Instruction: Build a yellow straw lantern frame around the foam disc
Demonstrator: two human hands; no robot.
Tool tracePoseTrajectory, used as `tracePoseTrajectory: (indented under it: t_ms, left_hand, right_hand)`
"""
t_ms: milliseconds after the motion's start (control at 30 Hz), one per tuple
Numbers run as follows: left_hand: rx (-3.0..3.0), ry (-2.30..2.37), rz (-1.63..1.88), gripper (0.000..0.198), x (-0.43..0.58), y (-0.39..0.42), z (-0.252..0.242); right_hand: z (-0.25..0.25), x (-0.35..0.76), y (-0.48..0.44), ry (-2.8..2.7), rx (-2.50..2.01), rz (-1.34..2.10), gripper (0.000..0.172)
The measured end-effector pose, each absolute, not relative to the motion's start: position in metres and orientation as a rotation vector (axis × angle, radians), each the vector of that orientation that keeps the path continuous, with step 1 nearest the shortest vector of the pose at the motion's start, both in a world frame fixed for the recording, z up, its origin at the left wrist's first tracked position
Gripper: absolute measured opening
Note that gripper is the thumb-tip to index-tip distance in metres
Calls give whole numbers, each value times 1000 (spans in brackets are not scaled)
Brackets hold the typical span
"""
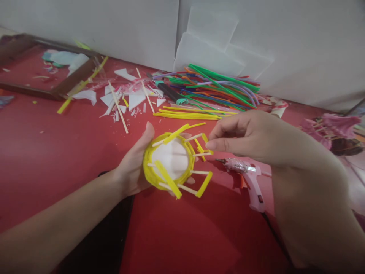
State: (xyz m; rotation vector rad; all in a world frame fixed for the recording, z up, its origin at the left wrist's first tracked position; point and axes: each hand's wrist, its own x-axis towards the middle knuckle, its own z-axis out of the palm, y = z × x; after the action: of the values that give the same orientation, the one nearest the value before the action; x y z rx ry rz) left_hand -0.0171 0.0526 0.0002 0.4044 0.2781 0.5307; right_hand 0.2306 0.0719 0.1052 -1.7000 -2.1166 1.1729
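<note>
My left hand [134, 163] cups a small round basket [146, 171] from below and behind, thumb up along its far left side. The basket has a yellow pipe-cleaner wall, a white base and several pale wooden sticks standing up from the wall. Short yellow pipe-cleaner pieces [204, 184] bridge pairs of stick tips. My right hand [242, 137] is closed in a pinch at the basket's right side, thumb and forefinger on a yellow pipe-cleaner piece [204, 137] at two stick tips. Just below that hand, a pink glue gun [242, 167] lies on the red table.
Behind the basket lie yellow pipe cleaners [188, 113], a multicoloured bundle of them [216, 85] and a black-and-teal cutter [171, 92]. White paper scraps and loose sticks [118, 108] are scattered left of these. A brown frame [62, 85] stands far left; a pink craft piece [336, 127] sits right.
</note>
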Motion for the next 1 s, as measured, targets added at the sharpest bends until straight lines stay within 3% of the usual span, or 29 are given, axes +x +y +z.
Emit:
tracePoseTrajectory:
  t_ms: [133, 300, 533, 867, 1000]
  left_hand:
    - [443, 323, 544, 78, -17, 50, 2]
    - [453, 336, 599, 56, -16, 49, 2]
    - [432, 385, 762, 75, -18, 52, 3]
    - [315, 330, 728, 55, -19, 57, 4]
    - [225, 436, 794, 47, -18, 56, 10]
  right_hand:
    - [106, 232, 72, -2108, -1698, 1123, 37]
    - [111, 234, 70, -2085, -1660, 1067, 35]
    - [114, 237, 64, -1932, -1549, 682, 30]
    - [108, 232, 59, -1870, -1403, 661, 12]
    - [98, 235, 59, -1930, -1413, 513, 19]
